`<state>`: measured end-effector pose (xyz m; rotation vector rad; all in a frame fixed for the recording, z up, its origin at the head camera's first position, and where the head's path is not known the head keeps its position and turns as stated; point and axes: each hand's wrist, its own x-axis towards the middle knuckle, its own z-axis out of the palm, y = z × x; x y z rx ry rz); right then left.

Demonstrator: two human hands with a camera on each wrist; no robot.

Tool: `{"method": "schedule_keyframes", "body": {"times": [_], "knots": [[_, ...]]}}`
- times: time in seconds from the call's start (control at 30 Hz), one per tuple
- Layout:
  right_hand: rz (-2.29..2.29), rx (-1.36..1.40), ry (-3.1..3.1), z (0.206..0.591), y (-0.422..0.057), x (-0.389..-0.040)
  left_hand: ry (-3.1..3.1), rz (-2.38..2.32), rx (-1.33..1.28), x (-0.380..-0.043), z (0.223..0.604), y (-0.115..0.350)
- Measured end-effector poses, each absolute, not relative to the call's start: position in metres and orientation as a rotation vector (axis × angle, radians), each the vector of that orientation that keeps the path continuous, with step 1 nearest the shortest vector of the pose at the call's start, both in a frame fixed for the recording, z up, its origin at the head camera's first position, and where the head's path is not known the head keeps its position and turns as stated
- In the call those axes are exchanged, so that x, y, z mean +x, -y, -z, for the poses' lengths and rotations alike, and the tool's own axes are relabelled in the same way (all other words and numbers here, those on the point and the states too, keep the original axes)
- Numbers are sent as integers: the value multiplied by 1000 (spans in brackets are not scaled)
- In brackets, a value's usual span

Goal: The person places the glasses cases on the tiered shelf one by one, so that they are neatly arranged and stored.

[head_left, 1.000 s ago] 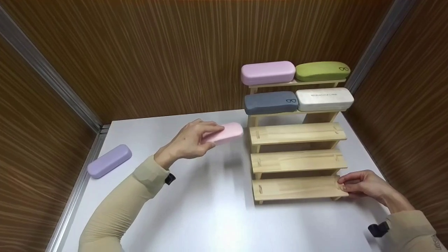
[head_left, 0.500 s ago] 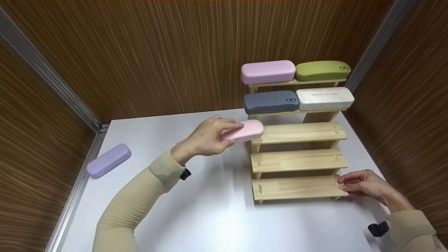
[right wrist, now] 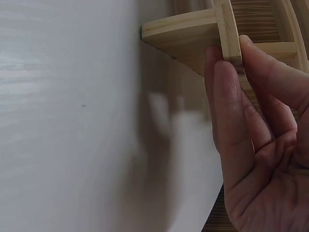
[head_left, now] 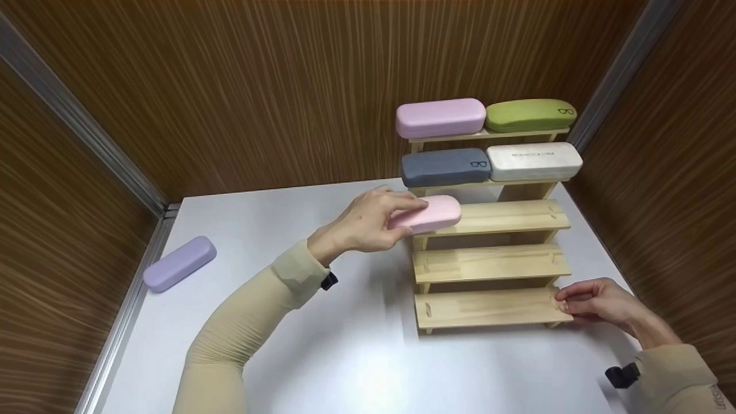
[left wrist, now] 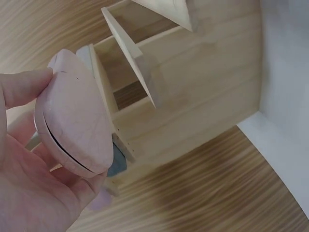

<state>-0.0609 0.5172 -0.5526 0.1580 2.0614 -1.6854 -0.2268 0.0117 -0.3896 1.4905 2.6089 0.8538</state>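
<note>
A light pink glasses case (head_left: 432, 214) is gripped between the thumb and fingers of my left hand (head_left: 371, 221). The case overlaps the left end of the middle shelf in the head view; whether it touches the wood I cannot tell. In the left wrist view the case (left wrist: 77, 111) appears end-on, with a dark seam along its side. My right hand (head_left: 604, 307) pinches the right end of the lowest shelf (head_left: 489, 309) of a stepped wooden rack. The right wrist view has thumb and fingers on either side of that board's end (right wrist: 228, 34).
On the rack's top shelf sit a pink-lilac case (head_left: 440, 117) and a green case (head_left: 530, 115). Below them are a blue-grey case (head_left: 445, 167) and a white case (head_left: 535, 161). A purple case (head_left: 179, 264) lies at the left of the white table (head_left: 322, 356). Wood-patterned walls surround it.
My left hand has carried the pink case rightward, from beside the rack to over the middle shelf's left end. My right hand stays on the lowest shelf.
</note>
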Motion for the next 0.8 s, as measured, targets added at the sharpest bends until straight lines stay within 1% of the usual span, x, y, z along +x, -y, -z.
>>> {"method": "schedule_keyframes", "body": {"times": [0.23, 0.8], "knots": [[1674, 162, -2065, 551, -517, -61, -2582, -808, 1550, -228, 387, -33], [1713, 180, -2021, 552, -517, -60, -2580, -727, 1536, -218, 385, -89]]}}
